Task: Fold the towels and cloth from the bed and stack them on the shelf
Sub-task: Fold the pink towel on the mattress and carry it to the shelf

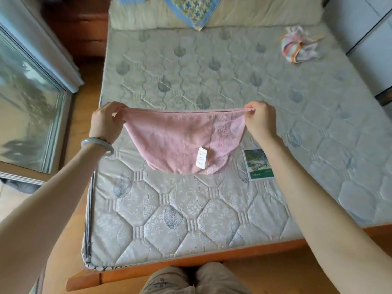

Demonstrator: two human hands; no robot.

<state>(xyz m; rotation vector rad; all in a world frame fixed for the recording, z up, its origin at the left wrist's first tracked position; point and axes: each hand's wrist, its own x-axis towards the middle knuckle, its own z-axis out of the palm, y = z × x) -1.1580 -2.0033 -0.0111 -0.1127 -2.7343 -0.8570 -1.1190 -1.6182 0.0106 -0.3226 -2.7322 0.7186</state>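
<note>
Left hand (105, 122), right hand (259, 122) pinching pink towel (180, 143) above mattress (191, 219)

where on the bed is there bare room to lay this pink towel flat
Bare mattress lies between the pink towel and the cream bedding, and along the near foot edge. Less room far right by the crumpled cloth and beside the printed label.

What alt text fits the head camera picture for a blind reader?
The left hand and right hand hold a pink towel stretched by its top corners above a quilted mattress. A crumpled striped cloth lies far right.
</note>
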